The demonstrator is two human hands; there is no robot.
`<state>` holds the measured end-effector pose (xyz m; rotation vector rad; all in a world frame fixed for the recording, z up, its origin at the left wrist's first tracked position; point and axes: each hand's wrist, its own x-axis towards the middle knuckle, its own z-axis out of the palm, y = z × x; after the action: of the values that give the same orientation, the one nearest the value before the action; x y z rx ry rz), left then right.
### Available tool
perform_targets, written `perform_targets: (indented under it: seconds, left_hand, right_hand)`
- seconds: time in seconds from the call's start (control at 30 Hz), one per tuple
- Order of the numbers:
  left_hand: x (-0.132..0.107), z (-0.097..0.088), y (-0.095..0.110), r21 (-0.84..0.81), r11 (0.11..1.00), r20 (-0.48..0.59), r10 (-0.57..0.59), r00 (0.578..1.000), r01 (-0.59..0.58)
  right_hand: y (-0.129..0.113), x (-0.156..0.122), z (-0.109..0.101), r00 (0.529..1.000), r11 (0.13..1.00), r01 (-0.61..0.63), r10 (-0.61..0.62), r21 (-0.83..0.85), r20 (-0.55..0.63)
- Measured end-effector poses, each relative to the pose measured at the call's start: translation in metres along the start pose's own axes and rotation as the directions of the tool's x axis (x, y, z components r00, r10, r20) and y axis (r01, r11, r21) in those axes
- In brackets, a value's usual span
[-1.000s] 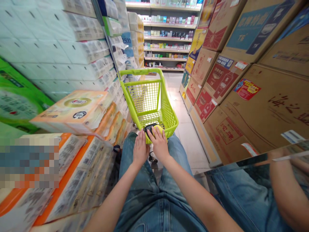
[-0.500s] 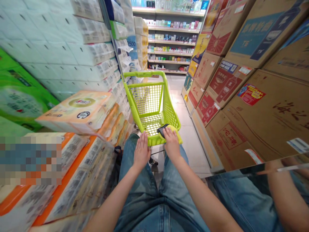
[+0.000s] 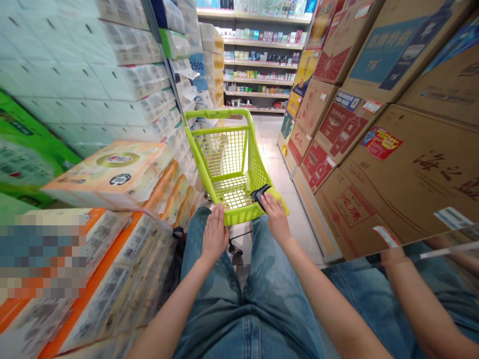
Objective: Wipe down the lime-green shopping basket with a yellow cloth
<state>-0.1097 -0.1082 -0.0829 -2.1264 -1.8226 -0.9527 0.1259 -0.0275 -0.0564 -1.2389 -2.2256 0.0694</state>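
A lime-green shopping basket cart (image 3: pixel 228 149) stands in the aisle in front of my knees. My left hand (image 3: pixel 214 235) lies flat, fingers together and stretched out, against the cart's near rim at its left corner. My right hand (image 3: pixel 276 215) presses a yellow cloth (image 3: pixel 277 198) with a dark patch onto the near right corner of the rim, fingers laid over it. The basket's inside shows only bare mesh.
Stacked tissue and paper packs (image 3: pixel 112 174) wall the left side. Brown cardboard cartons (image 3: pixel 374 149) wall the right. Shelves of small goods (image 3: pixel 258 55) close the aisle's far end. A reflective surface (image 3: pixel 411 289) at lower right mirrors my arm and jeans. The tiled floor (image 3: pixel 277 169) runs ahead.
My right hand slid the yellow cloth rightwards along the cart's near rim, from the middle to the right corner. My left hand stayed on the rim's left side.
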Motion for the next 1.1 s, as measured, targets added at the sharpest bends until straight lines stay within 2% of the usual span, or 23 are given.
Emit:
perform_targets:
  seconds: [0.07, 0.1, 0.2, 0.3, 0.37, 0.4, 0.47, 0.57, 0.67, 0.73, 0.77, 0.83, 0.9, 1.03, 1.1]
  left_hand:
    - [0.0, 0.001, 0.001, -0.008, 1.0, -0.006, 0.0, 1.0, 0.0]
    - [-0.001, 0.001, 0.001, -0.011, 1.0, -0.009, -0.002, 1.0, 0.002]
    - [-0.001, 0.003, 0.001, -0.02, 1.0, -0.015, -0.007, 1.0, 0.007]
    - [-0.002, 0.003, 0.0, -0.018, 1.0, -0.004, -0.011, 1.0, 0.011]
    - [-0.003, 0.003, -0.002, -0.007, 1.0, 0.005, -0.015, 1.0, 0.015]
    - [-0.003, 0.003, -0.003, 0.0, 1.0, 0.008, -0.013, 1.0, 0.013]
    - [-0.002, 0.002, -0.004, 0.012, 1.0, 0.015, 0.0, 1.0, 0.0]
    - [-0.001, 0.001, -0.004, 0.023, 1.0, 0.023, 0.017, 1.0, -0.017]
    - [0.0, 0.0, -0.002, 0.022, 1.0, 0.017, 0.009, 1.0, -0.009]
    - [0.0, 0.0, 0.0, 0.024, 1.0, 0.013, 0.006, 1.0, -0.006]
    - [0.0, 0.0, 0.001, 0.026, 1.0, 0.011, 0.005, 1.0, -0.005]
    - [0.0, 0.0, 0.001, 0.033, 0.999, 0.01, 0.001, 1.0, -0.001]
    - [0.0, 0.0, 0.001, 0.042, 0.999, 0.016, -0.003, 1.0, 0.002]
    - [-0.002, -0.002, -0.003, 0.046, 0.999, 0.038, 0.012, 0.999, -0.014]
    - [-0.002, -0.003, -0.005, 0.049, 0.999, 0.044, 0.017, 0.999, -0.019]
  right_hand:
    - [0.007, 0.002, -0.003, 0.996, 0.997, -0.082, 0.082, 0.01, -0.029]
    - [0.001, 0.003, -0.002, 0.992, 0.993, -0.118, 0.118, 0.019, -0.032]
    - [-0.046, 0.007, 0.012, 0.986, 0.985, -0.164, 0.164, 0.051, 0.003]
    - [-0.106, 0.01, 0.031, 0.993, 0.991, -0.085, 0.077, 0.104, 0.086]
    - [-0.129, 0.011, 0.038, 0.994, 0.99, -0.04, 0.026, 0.136, 0.108]
    - [-0.132, 0.011, 0.039, 0.994, 0.989, -0.015, -0.001, 0.149, 0.11]
    - [-0.121, 0.01, 0.035, 0.991, 0.984, 0.054, -0.073, 0.17, 0.108]
    - [-0.072, 0.007, 0.021, 0.989, 0.981, 0.108, -0.123, 0.163, 0.08]
    - [-0.017, 0.007, 0.005, 1.0, 0.992, -0.004, 0.005, 0.124, -0.008]
    - [0.004, 0.009, -0.001, 0.993, 0.99, -0.086, 0.094, 0.112, -0.066]
    - [0.006, 0.01, -0.001, 0.988, 0.987, -0.12, 0.13, 0.11, -0.088]
    - [-0.008, 0.012, 0.006, 0.979, 0.98, -0.164, 0.176, 0.109, -0.107]
    - [-0.042, 0.012, 0.02, 0.981, 0.98, -0.159, 0.17, 0.116, -0.089]
    - [-0.118, 0.009, 0.046, 1.0, 0.984, -0.023, 0.023, 0.176, 0.001]
    - [-0.13, 0.008, 0.049, 1.0, 0.98, 0.025, -0.028, 0.195, 0.013]
